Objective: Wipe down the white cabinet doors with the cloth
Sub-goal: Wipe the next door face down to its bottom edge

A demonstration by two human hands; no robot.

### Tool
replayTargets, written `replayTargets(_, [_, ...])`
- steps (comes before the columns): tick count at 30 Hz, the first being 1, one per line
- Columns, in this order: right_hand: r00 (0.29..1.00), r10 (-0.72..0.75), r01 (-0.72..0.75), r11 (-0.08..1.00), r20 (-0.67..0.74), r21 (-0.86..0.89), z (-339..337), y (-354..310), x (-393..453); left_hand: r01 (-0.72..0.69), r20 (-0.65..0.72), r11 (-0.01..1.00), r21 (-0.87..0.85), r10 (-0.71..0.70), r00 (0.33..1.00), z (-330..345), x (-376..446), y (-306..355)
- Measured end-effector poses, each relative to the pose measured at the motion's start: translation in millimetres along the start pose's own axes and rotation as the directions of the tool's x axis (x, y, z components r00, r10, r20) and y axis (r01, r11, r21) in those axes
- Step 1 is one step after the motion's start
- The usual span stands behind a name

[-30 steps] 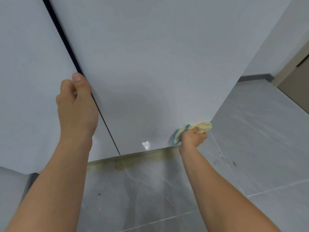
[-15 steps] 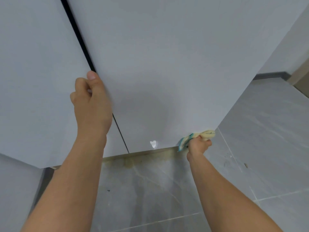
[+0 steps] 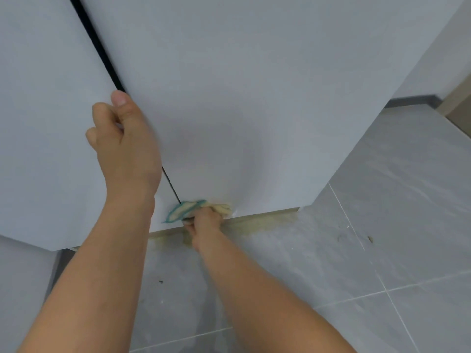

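Note:
Two white cabinet doors fill the upper view, the right door (image 3: pixel 254 98) and the left door (image 3: pixel 46 123), split by a dark gap. My left hand (image 3: pixel 125 143) grips the left edge of the right door, thumb on its face and fingers curled into the gap. Low down, my right hand (image 3: pixel 205 221) is closed on a yellow cloth with teal edging (image 3: pixel 183 210). The cloth is pressed against the bottom of the right door, close to the gap, just above the door's lower edge.
Grey floor tiles (image 3: pixel 382 238) spread below and to the right, with yellowish stains along the cabinet's base strip (image 3: pixel 267 217). A few dark specks lie on the tiles. A grey skirting and a beige door frame (image 3: pixel 458 98) stand at far right.
My right hand has slid the cloth leftward along the bottom of the right door, from its right corner to near the gap. The small white mark on the door is now covered.

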State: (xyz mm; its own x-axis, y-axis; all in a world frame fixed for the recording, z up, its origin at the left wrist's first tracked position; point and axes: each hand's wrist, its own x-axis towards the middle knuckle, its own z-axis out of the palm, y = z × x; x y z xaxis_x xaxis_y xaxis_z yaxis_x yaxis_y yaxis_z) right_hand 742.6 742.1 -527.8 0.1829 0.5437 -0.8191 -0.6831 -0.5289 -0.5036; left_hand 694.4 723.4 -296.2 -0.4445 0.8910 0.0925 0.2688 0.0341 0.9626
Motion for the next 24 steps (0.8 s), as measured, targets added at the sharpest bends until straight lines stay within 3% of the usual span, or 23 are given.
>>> replayTargets(3, [0.989,0.071,-0.075,0.997,0.13,0.022,10,3,-15,-0.054,-0.024,0.999,-0.004,0.054,0.998,2,6,-2])
replayTargets(6, [0.993,0.005,-0.004,1.0,0.116,-0.008,0,0,-10,-0.052,-0.011,0.999,-0.013,0.052,0.999,1,6,-4])
replayTargets(10, [0.996,-0.081,0.083,0.996,-0.048,0.033,-27,-17,1,-0.079,-0.019,0.997,0.013,0.079,0.997,0,7,-4])
replayTargets(13, [0.956,-0.175,0.16,0.984,-0.235,-0.083,-67,-42,23,-0.088,-0.029,0.996,0.001,0.088,0.996,1,9,-8])
replayTargets(16, [0.885,-0.22,0.24,0.971,-0.411,-0.003,-105,-73,34,-0.124,-0.044,0.992,0.017,0.125,0.991,-3,11,-10])
replayTargets(19, [0.814,-0.313,0.373,0.927,-0.489,0.027,-121,-98,17,-0.153,-0.04,0.988,-0.008,0.153,0.987,-4,12,-15])
replayTargets(22, [0.664,-0.502,0.557,0.827,-0.554,-0.082,-116,-117,-16,-0.155,-0.046,0.987,-0.05,0.153,0.987,-5,14,-15])
replayTargets(24, [0.518,-0.662,0.711,0.685,-0.542,-0.157,-110,-129,-36,-0.14,-0.05,0.987,-0.072,0.137,0.989,-5,13,-13])
